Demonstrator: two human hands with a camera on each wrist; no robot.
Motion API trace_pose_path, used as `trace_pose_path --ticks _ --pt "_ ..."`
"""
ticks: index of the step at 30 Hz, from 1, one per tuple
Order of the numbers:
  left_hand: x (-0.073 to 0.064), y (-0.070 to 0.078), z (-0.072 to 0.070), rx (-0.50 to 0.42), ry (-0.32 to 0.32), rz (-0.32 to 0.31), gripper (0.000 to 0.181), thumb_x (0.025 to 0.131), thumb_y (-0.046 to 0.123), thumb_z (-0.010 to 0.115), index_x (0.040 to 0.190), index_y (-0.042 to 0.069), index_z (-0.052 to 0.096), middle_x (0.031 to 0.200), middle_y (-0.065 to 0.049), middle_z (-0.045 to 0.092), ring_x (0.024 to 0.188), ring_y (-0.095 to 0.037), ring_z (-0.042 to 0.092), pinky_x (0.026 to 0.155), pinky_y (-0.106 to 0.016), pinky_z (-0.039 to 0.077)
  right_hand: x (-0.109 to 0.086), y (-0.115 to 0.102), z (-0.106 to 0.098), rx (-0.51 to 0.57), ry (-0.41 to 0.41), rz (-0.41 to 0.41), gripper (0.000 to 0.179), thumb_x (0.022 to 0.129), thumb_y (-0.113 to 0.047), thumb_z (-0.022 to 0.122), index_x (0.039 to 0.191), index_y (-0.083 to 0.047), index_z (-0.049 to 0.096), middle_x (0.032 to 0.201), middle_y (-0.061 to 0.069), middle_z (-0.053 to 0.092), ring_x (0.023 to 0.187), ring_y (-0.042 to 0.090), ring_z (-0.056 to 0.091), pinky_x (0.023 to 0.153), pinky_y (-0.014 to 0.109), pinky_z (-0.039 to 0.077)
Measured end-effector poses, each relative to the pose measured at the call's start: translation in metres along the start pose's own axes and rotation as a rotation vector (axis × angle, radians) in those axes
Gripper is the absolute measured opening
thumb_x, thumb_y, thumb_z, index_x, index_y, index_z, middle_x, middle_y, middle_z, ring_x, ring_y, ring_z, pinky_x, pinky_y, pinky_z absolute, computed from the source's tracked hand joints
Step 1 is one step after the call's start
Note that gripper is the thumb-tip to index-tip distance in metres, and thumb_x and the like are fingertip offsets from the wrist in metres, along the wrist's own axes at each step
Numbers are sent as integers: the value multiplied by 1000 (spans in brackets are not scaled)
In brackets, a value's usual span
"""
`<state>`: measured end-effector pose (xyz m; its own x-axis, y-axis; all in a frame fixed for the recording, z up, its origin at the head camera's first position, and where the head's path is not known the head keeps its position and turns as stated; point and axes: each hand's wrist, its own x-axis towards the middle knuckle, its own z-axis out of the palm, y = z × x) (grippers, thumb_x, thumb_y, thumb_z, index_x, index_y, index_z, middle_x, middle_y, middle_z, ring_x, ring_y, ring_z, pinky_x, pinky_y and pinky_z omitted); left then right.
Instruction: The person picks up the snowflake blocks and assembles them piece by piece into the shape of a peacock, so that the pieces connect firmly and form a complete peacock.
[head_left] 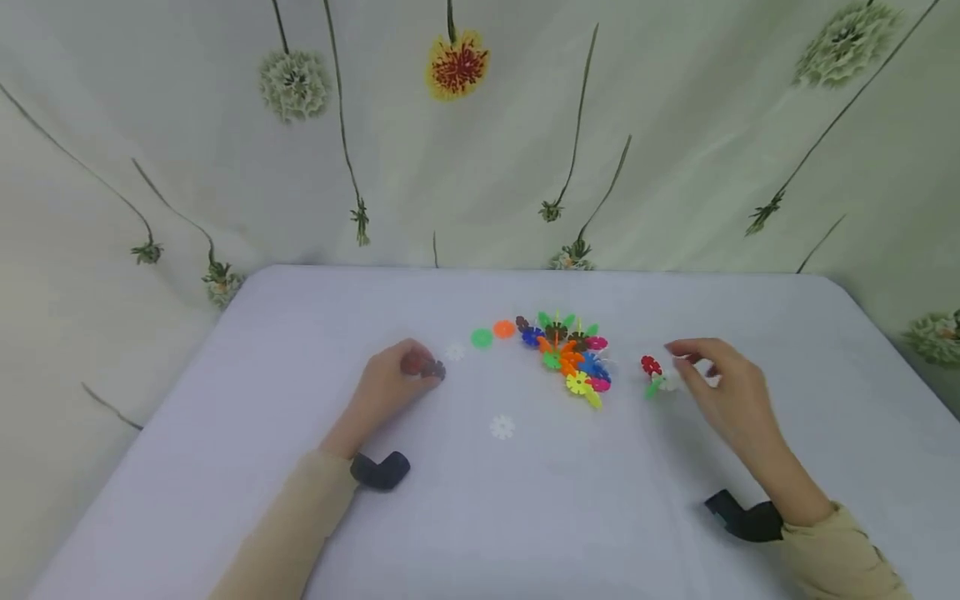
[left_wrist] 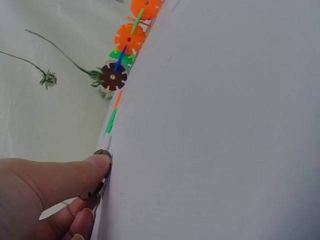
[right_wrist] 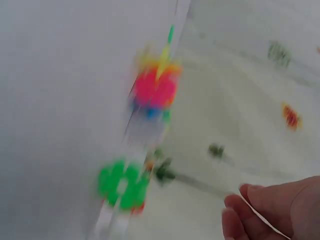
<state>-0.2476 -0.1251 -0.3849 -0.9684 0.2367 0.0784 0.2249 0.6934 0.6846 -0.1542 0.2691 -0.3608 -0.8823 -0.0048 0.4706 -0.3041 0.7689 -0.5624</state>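
My left hand [head_left: 390,383] pinches a dark brown notched disc [head_left: 435,369] between thumb and fingers, low over the table's left middle. In the left wrist view the thumb lies across the brown disc's face and covers part of it. My right hand [head_left: 723,387] is raised over the right side, fingers loosely bent, and nothing shows between thumb and fingertips in the right wrist view. Just left of it lies a small joined cluster with a red disc [head_left: 651,365], a green disc [right_wrist: 122,185] and a white disc [head_left: 667,382].
A larger assembly of colourful interlocked discs [head_left: 570,360] lies at the table's centre. Left of it are an orange disc [head_left: 504,329], a green disc [head_left: 482,338] and a white disc [head_left: 455,351]. Another white disc [head_left: 502,427] lies nearer. A flower-print cloth [head_left: 487,167] hangs behind the table.
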Motion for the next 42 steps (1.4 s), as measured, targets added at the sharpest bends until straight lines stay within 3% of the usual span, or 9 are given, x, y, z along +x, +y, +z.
trace_pose_path --ticks 6,9,15,19,22,25,28,30,42 --pt "1 -4 -6 -19 33 23 22 79 14 75 97 9 64 87 -2 66 80 -19 59 72 -35 47 11 -87 70 205 -576 -166 28 83 -5 71 110 -1 65 92 2 60 75 12 53 63 24 48" --pt "0 -6 -5 -20 24 13 22 80 14 74 100 9 66 88 -2 66 80 -18 59 71 -35 48 13 -107 98 139 -692 -174 35 84 -10 71 116 -1 61 95 2 52 74 12 49 65 24 46" --pt "3 0 1 -70 35 44 16 80 13 74 93 7 67 85 -2 67 78 -18 60 71 -34 48 15 -110 107 69 -687 -109 25 81 -10 74 99 -9 56 86 -2 46 73 13 48 64 27 45" --pt "-3 13 11 -323 -31 5 16 82 10 72 94 2 65 87 -6 68 78 -17 64 72 -29 51 12 -98 102 154 -677 -46 23 82 -11 73 91 -11 51 73 -4 48 65 13 46 57 27 43" --pt "-15 30 22 -616 -180 -63 21 87 8 67 103 -4 61 95 -13 68 86 -22 66 78 -30 52 7 -88 95 343 -671 84 16 86 -12 69 93 -8 54 67 -2 55 59 14 53 55 26 46" --pt "-28 46 34 -792 -308 -83 26 90 7 63 110 -8 58 101 -18 66 92 -26 65 81 -34 51 1 -80 86 677 -678 335 21 92 -13 61 106 2 56 78 8 65 67 19 64 66 26 53" --pt "-37 59 46 -806 -363 -41 25 91 7 61 110 -9 60 100 -17 67 90 -25 66 79 -34 52 -7 -76 77 958 -659 595 34 95 -13 55 120 10 49 96 16 66 84 23 67 78 28 52" --pt "-41 65 53 -812 -388 -8 23 90 5 61 108 -10 61 100 -16 67 89 -25 66 78 -34 52 -12 -75 71 1048 -651 670 38 96 -12 54 124 12 45 102 18 64 91 24 66 80 30 51" --pt "-50 72 62 -788 -440 67 17 86 -3 63 101 -11 65 94 -16 68 83 -26 67 74 -34 53 -25 -73 61 1002 -664 639 32 95 -12 55 116 12 53 90 15 68 80 21 68 73 28 53"
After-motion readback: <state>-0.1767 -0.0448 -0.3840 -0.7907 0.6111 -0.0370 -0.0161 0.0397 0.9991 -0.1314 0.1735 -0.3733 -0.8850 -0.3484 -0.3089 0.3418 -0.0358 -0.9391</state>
